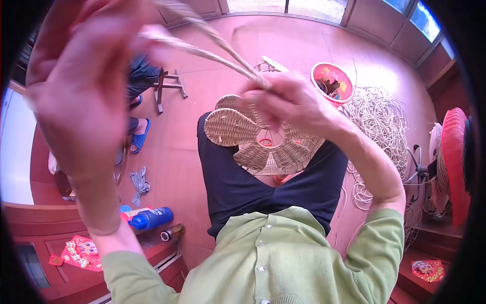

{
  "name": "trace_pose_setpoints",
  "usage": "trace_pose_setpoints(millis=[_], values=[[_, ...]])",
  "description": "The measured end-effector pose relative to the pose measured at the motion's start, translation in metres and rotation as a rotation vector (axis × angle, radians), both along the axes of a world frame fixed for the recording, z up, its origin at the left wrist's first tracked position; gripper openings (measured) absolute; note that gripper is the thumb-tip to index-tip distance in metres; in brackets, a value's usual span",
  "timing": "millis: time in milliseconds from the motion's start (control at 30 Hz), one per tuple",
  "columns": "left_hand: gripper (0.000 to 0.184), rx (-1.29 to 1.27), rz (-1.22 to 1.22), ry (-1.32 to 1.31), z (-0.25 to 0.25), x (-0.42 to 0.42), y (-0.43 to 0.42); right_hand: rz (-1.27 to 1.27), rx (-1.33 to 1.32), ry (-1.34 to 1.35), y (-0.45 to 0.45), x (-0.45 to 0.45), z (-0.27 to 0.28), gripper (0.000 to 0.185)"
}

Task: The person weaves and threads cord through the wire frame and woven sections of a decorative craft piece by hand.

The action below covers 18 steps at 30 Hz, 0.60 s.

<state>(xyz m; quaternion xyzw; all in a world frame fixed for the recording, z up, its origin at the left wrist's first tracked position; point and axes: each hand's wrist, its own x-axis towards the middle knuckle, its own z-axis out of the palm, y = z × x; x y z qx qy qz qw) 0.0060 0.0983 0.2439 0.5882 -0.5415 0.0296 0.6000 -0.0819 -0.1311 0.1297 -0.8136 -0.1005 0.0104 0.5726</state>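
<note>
Pale, twisted cord (257, 77) is clamped in the fingers of my right hand (298, 104), which sits over the far side of the weave (230, 127). Two strands run from that grip up to the left, towards my left hand (83, 101); it is raised near my face and so blurred that I cannot tell whether its fingers are closed on a strand. The weave, a ring of petals, lies across my knees between the dark trouser legs (228, 185). I judge this step as handling or drawing out the strands at the weave. The next move seems to call for a firm right-hand pinch and even tension, with the strands clear of each other.
</note>
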Motion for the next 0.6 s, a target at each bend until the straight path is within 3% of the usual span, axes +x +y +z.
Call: trace_pose_setpoints(millis=[33,100,167,233,367,500,533,600], values=[[0.023,-0.105,0.159,0.03,0.0,0.007,0.015,-0.147,-0.219,-0.05,-0.02,-0.012,-0.003,0.015],[0.022,-0.024,0.261,-0.069,-0.006,0.047,0.061,-0.31,-0.487,-0.339,-0.074,-0.039,-0.034,0.014],[0.021,0.013,0.55,0.187,-0.037,0.077,0.097,-0.48,-0.854,-0.591,-0.126,-0.075,-0.066,0.014],[0.019,0.036,0.701,0.254,-0.073,0.104,0.13,-0.628,-0.931,-0.362,-0.173,-0.123,-0.094,0.014],[0.011,0.107,0.851,0.495,-0.145,0.159,0.197,-0.754,-1.026,-0.229,-0.212,-0.198,-0.131,0.018],[0.012,0.116,0.994,0.406,-0.171,0.194,0.203,-0.809,-1.0,-0.09,-0.214,-0.23,-0.163,0.021],[0.013,0.115,0.999,0.376,-0.176,0.208,0.203,-0.804,-0.955,0.073,-0.209,-0.233,-0.165,0.021],[0.015,0.226,0.959,0.217,-0.17,0.241,0.192,-0.668,-0.872,0.036,-0.201,-0.232,-0.178,0.022]])
